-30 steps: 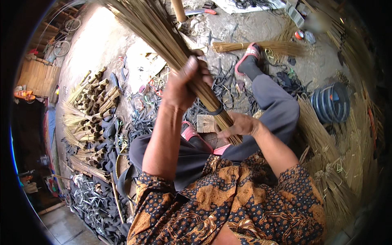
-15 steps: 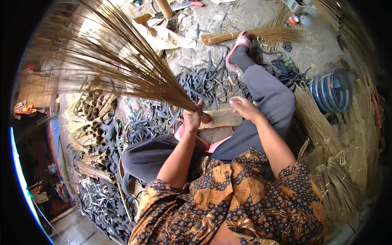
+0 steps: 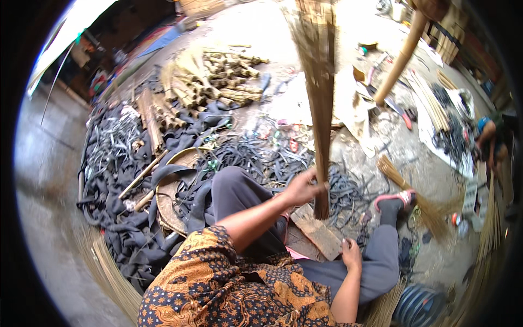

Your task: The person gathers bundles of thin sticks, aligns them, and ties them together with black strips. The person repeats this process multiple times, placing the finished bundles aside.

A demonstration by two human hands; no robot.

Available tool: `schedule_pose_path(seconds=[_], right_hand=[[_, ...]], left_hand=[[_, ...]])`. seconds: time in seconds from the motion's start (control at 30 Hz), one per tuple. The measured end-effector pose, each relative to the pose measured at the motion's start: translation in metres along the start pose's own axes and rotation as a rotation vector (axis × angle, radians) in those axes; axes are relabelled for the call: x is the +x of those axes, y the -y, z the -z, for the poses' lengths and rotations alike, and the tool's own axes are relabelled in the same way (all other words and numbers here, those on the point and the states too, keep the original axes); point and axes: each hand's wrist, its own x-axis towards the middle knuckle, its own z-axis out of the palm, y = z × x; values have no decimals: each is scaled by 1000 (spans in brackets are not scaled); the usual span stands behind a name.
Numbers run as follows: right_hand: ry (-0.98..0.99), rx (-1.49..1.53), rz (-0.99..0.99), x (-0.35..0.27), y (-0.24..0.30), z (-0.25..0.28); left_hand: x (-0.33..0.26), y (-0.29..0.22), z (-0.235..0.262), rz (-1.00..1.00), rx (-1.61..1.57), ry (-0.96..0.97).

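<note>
The short-sleeved shirt [image 3: 201,283] mixes black and orange-brown with small star-like flowers; dark grey trousers [image 3: 237,188], dark sock [image 3: 389,211], pink slipper [image 3: 402,197].

No text, label, brand, number or sign can be read on anything in view.
</note>
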Motion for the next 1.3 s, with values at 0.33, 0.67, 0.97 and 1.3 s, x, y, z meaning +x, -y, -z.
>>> schedule_pose_path(seconds=[0.33, 0.67, 0.97, 1.3], right_hand=[[28, 79, -25, 0, 6, -3], [-258, 328, 214, -63, 53, 80], [-985, 537, 74, -245, 25, 147], [-2153, 240, -632, -590, -108, 69]], left_hand=[[6, -106, 443, 179, -130, -1224], [121, -28, 196, 459, -63, -101], [244, -9, -11, 185, -402, 542], [310, 94, -80, 420, 273, 817]])
